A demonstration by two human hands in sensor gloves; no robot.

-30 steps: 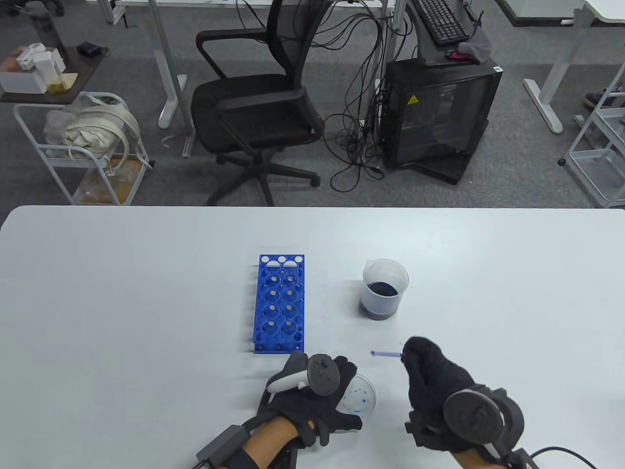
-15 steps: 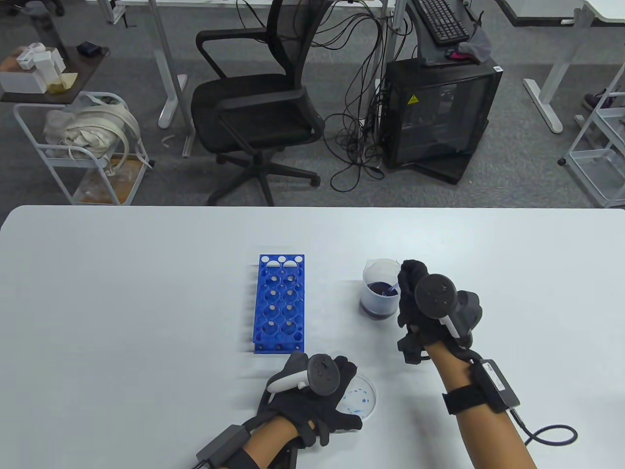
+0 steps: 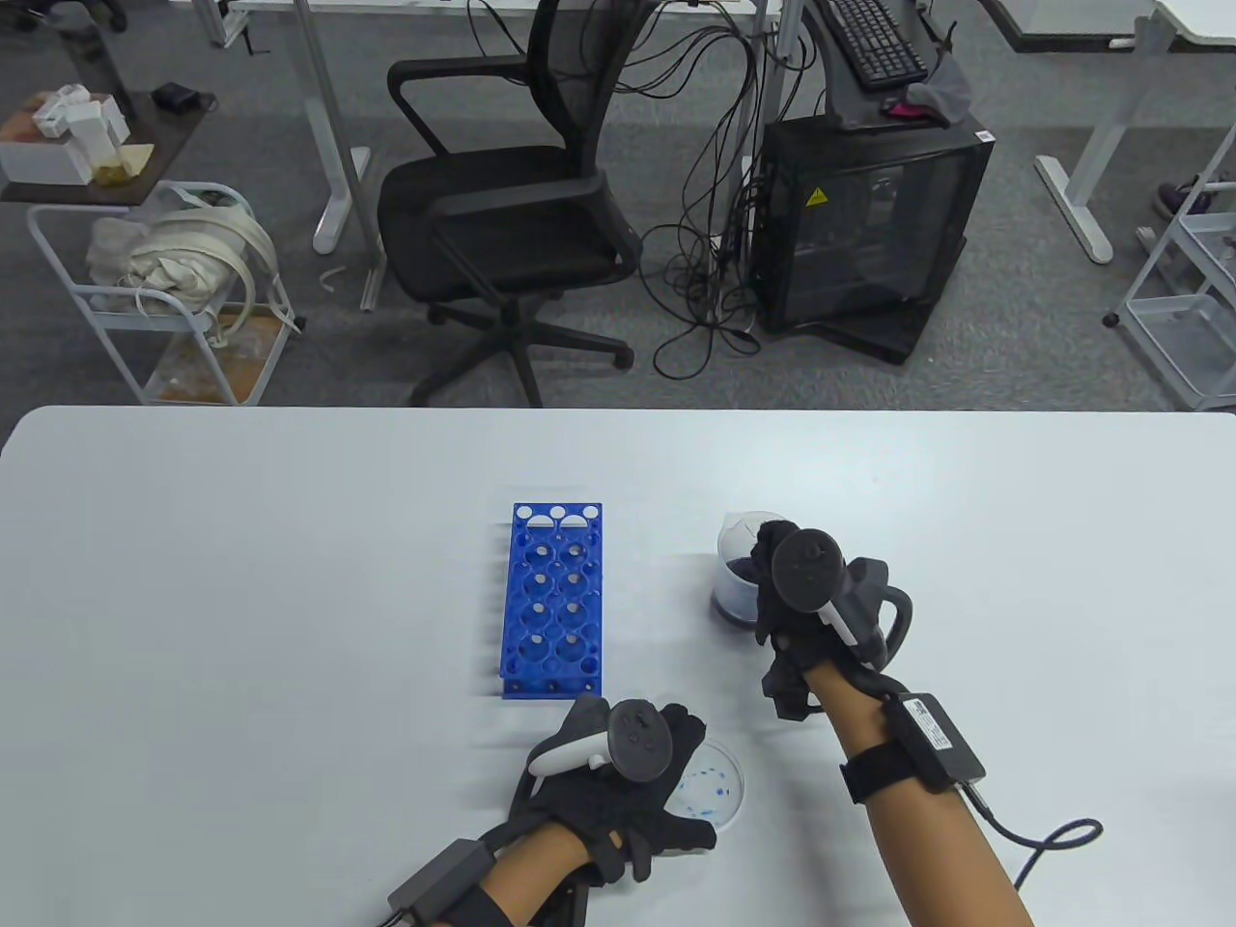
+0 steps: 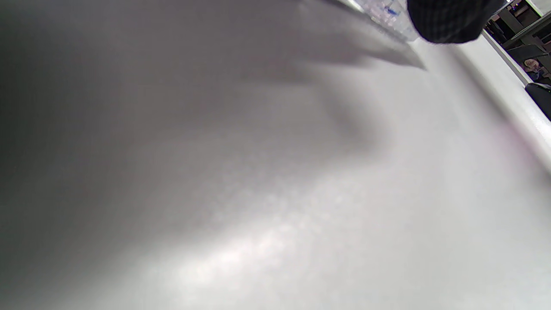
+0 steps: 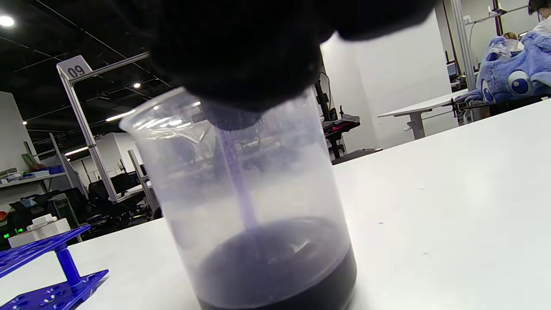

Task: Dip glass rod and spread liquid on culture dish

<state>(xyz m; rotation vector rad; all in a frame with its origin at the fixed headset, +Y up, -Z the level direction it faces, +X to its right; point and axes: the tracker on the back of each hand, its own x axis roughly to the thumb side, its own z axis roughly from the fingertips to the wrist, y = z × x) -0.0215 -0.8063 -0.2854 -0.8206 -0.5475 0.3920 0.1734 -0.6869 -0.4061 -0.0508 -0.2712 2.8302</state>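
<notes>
Glass rod point(image 5: 238, 181) tip in beaker point(image 5: 258, 206) liquid | right hand point(image 3: 806, 589) holds | sign "09" point(image 5: 74, 69)

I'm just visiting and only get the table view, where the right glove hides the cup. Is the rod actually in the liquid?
Observer: Yes. In the right wrist view the glass rod runs down from the right hand into the dark liquid in the beaker.
Operator: Is the beaker full?
Observer: No, the liquid fills only the bottom part.
Operator: And the other hand?
Observer: The left wrist view shows a left hand fingertip at the culture dish, which has blue specks.
</notes>
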